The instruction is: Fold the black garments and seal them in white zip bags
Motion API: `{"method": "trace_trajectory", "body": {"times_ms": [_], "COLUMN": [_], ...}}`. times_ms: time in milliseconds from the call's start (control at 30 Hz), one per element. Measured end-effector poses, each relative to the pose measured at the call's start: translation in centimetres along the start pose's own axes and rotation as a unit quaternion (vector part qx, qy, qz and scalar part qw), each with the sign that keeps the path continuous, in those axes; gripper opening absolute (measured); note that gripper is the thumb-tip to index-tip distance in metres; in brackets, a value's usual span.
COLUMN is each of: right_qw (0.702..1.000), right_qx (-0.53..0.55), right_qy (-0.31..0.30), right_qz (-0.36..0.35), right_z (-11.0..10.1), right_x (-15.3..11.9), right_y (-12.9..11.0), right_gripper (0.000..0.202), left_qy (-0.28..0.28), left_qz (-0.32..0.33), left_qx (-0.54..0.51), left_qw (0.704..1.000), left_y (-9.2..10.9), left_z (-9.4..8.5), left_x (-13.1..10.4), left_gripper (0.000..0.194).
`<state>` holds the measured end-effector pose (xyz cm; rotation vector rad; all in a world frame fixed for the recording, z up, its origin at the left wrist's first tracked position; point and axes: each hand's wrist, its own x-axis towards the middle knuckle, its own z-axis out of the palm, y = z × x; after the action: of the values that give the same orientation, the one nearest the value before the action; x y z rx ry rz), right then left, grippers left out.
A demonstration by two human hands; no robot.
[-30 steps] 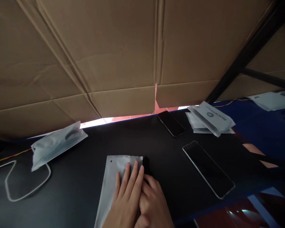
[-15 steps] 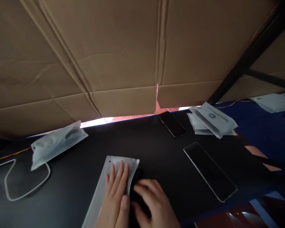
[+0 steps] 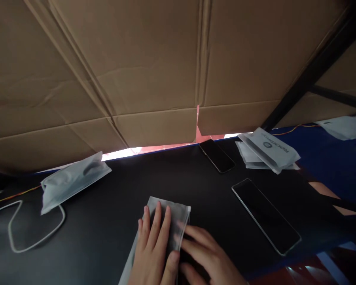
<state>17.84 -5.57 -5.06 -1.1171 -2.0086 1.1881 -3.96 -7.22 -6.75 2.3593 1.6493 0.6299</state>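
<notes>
A frosted zip bag (image 3: 175, 211) lies on the black table top in front of me, its slider end at the upper right corner. My left hand (image 3: 154, 241) rests flat on the bag, fingers stretched out and thumb apart. At the bag's right, zipped edge is my right hand (image 3: 207, 253), its fingers apart and reaching left. Its fingertips show blurred through the clear film; whether they are inside the bag or beneath it I cannot tell. The bag's lower part is hidden under my left hand.
Two phones, a nearer one (image 3: 265, 215) and a farther one (image 3: 217, 155), lie to the right. Behind them are stacked printed bags (image 3: 269, 148). A filled frosted bag (image 3: 74, 180) and a white cable (image 3: 35, 246) lie left. A cardboard wall (image 3: 154, 59) stands behind.
The bag and both hands have shifted right in view. My right fingertips, beside the bag's edge before, now show through its film. My left hand stays flat on the bag.
</notes>
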Motion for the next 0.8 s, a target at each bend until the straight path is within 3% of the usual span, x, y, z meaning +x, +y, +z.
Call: {"method": "trace_trajectory", "body": {"times_ms": [67, 200, 267, 367, 500, 567, 667, 800], "right_qw": [0.999, 0.999, 0.999, 0.997, 0.97, 0.957, 0.961, 0.957], "right_qx": [-0.032, 0.009, 0.027, 0.055, 0.099, 0.1, 0.101, 0.146], "right_qy": [0.007, -0.019, -0.022, -0.018, 0.146, 0.186, 0.173, 0.161], "right_qz": [0.038, 0.039, 0.034, 0.045, 0.168, 0.199, 0.192, 0.194], "right_z": [0.1, 3.2, 4.1, 2.5, -1.8, -2.9, -2.5, -0.9], "right_x": [-1.3, -1.5, -0.9, -0.7, -0.4, 0.7, 3.0, 4.7], "right_y": [1.1, 2.1, 1.7, 1.0, 0.9, 1.1, 1.2, 1.2], "right_gripper": [0.048, 0.009, 0.024, 0.036, 0.038, 0.043, 0.037, 0.041], "left_qy": [0.013, 0.009, 0.009, 0.016, -0.014, -0.051, -0.084, -0.074], "left_qz": [-0.019, -0.033, -0.028, -0.02, -0.007, -0.011, 0.0, -0.01], "left_qx": [0.004, -0.029, -0.043, -0.051, -0.058, -0.066, -0.087, -0.13], "left_qw": [1.0, 0.999, 0.999, 0.998, 0.998, 0.996, 0.993, 0.989], "left_y": [0.4, 1.6, 2.0, 1.8, 0.8, 0.5, 0.7, 1.6], "left_z": [0.2, 1.1, 1.1, -0.2, -2.7, -3.2, -3.0, -2.6], "left_x": [0.2, -0.1, -0.4, 0.1, 4.3, 7.2, 10.3, 10.7], "left_gripper": [0.074, 0.07, 0.069, 0.071, 0.058, 0.042, 0.018, 0.02]}}
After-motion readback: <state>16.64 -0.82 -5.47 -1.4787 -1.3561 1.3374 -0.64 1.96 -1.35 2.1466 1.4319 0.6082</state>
